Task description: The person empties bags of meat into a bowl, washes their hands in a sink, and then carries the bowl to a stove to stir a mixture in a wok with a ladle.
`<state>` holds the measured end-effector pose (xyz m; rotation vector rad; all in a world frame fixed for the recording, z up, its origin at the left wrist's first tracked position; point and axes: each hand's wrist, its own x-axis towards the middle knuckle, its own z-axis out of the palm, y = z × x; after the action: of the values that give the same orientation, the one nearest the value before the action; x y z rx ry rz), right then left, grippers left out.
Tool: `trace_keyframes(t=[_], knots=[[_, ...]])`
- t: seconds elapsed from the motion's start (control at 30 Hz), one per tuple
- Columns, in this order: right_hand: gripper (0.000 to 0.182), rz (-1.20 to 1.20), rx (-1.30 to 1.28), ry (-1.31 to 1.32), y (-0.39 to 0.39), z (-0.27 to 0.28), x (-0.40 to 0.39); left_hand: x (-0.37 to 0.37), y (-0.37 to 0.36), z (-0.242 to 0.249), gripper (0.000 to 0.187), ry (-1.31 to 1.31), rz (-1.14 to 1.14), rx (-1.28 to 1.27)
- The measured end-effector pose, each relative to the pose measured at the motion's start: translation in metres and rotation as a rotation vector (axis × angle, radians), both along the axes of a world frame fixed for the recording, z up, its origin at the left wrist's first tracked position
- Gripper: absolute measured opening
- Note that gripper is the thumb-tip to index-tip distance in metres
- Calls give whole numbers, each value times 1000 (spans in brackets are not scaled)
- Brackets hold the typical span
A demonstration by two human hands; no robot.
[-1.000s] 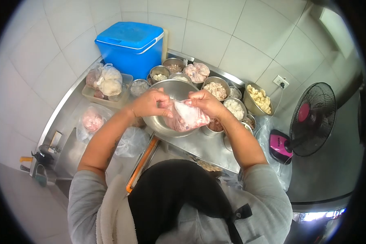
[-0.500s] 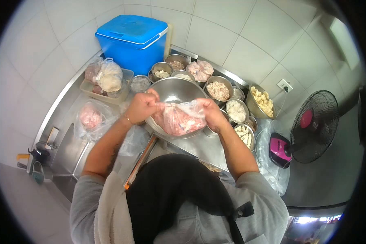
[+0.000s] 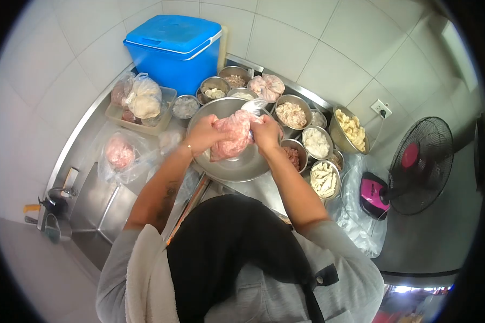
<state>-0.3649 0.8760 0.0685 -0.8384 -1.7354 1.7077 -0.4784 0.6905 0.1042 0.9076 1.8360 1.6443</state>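
Note:
A clear plastic bag of pink meat [image 3: 231,141] hangs over a large steel bowl [image 3: 233,173]. My left hand [image 3: 205,134] is wrapped round the left side of the bag. The gathered neck of the bag is in my right hand [image 3: 265,132], with loose plastic sticking up above the fingers. Below the bag, the inner metal of the bowl shows. Part of the bowl's far side is hidden by the bag and my hands.
A blue cooler [image 3: 172,54] stands at the back. Beside it is a tub [image 3: 167,110] of bagged meat. Several steel bowls of food, one with yellow pieces [image 3: 350,129], line the right. Further out are a sink [image 3: 105,207] and a fan [image 3: 421,166].
The bag has been lifted and turned upright, its neck now bunched on the right. My left hand has moved from the bag's upper edge onto its side, and my right hand has come inward.

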Motion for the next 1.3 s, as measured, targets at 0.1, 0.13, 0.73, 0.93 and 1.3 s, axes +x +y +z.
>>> trace_keyframes(t=[0.1, 0.13, 0.73, 0.93, 1.3], knots=[[10, -13, 253, -128, 18, -48, -13, -4, 13, -7, 34, 331, 197, -285], [10, -13, 256, -126, 15, -35, -5, -12, 21, -14, 40, 444, 282, -373], [19, -9, 864, -498, 24, -8, -11, 10, 50, -2, 28, 649, 274, -516], [34, 543, -42, -106, 11, 27, 18, -36, 70, -18, 28, 865, 420, -571], [25, -13, -778, 346, 66, -18, -51, -14, 5, -6, 42, 476, -307, 77]])
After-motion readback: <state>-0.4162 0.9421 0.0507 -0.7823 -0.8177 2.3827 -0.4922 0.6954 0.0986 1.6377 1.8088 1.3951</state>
